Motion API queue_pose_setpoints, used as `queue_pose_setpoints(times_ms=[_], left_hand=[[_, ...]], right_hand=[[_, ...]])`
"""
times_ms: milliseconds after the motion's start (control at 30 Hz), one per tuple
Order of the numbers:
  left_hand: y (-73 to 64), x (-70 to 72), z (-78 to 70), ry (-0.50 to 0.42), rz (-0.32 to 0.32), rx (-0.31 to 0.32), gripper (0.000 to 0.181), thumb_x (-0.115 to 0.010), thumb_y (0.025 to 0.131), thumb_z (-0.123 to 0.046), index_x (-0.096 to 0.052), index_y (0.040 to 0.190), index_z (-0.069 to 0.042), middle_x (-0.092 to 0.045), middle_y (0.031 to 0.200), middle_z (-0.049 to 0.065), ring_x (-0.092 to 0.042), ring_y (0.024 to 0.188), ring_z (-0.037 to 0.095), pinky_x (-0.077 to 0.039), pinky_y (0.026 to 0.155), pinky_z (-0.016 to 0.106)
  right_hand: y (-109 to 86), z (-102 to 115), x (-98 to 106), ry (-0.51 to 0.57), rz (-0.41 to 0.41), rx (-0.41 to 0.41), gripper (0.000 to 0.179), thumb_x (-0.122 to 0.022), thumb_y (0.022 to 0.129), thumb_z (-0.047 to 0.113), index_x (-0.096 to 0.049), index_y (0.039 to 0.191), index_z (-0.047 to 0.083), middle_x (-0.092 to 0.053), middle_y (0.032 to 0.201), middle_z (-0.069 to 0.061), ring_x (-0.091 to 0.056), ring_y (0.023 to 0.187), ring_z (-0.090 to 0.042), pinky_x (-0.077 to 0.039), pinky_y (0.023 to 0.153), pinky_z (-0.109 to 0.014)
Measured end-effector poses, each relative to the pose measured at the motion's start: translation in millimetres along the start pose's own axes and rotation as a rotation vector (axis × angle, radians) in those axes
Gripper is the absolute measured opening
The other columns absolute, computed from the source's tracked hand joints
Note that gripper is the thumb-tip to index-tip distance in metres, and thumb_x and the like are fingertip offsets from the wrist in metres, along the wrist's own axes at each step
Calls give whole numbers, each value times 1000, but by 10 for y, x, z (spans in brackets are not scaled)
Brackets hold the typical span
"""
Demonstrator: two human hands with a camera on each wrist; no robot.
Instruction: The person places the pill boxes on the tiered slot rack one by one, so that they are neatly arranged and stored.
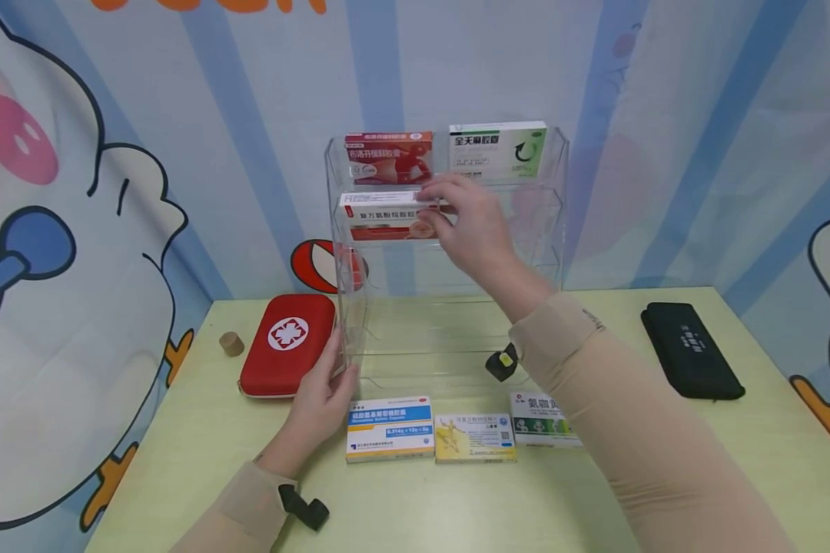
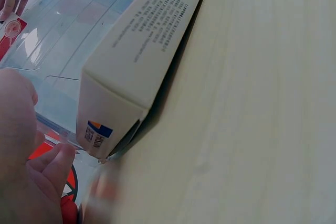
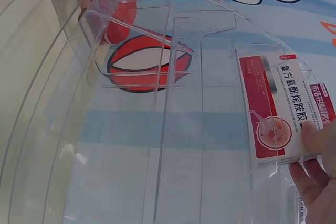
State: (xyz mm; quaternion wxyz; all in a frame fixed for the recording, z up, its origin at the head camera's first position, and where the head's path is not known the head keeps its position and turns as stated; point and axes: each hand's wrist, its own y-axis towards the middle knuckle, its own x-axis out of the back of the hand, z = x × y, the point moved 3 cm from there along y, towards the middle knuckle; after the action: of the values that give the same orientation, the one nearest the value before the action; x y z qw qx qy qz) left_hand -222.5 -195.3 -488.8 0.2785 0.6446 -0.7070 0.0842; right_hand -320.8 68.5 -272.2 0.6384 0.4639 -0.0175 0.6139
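My right hand (image 1: 473, 230) pinches the right end of a white and red medicine box (image 1: 380, 216), which sits in the second tier of a clear acrylic display rack (image 1: 449, 265). In the right wrist view, thumb and fingers hold that medicine box (image 3: 273, 108) by its edge. My left hand (image 1: 321, 403) grips the rack's lower left side, beside a red zip case (image 1: 287, 346). The top tier holds a red medicine box (image 1: 390, 159) and a white and green one (image 1: 498, 150).
In front of the rack lie a blue and white box (image 1: 390, 430), a yellow box (image 1: 476, 438) and a white and green box (image 1: 542, 418), partly behind my right sleeve. A cork-coloured cylinder (image 1: 231, 343) stands far left; a black pouch (image 1: 692, 349) lies right.
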Motion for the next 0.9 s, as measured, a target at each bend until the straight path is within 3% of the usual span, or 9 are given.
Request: queue_pose_setpoints(times_ms=[400,900], left_hand=[[3,-1,-6,-3,-1,-4,92,-69,108,-14,-14,177,-43,-32,183,-2,-39,166,34,-54,116,51],[-1,-4,2,13,-3,11,92,-68,108,-15,-14,177,-41,-31,183,-1,-39,167,35,-54,116,51]], right_hand=[[-34,-50,-29,19,-24,1,26,-76,104,11,-79,130,8,-72,147,-6,-66,142,-22,-63,109,-32],[-241,-151,99,106,-32,-2,40,-77,103,10,-71,142,8,-70,146,-11,-72,126,-28,-65,108,-42]])
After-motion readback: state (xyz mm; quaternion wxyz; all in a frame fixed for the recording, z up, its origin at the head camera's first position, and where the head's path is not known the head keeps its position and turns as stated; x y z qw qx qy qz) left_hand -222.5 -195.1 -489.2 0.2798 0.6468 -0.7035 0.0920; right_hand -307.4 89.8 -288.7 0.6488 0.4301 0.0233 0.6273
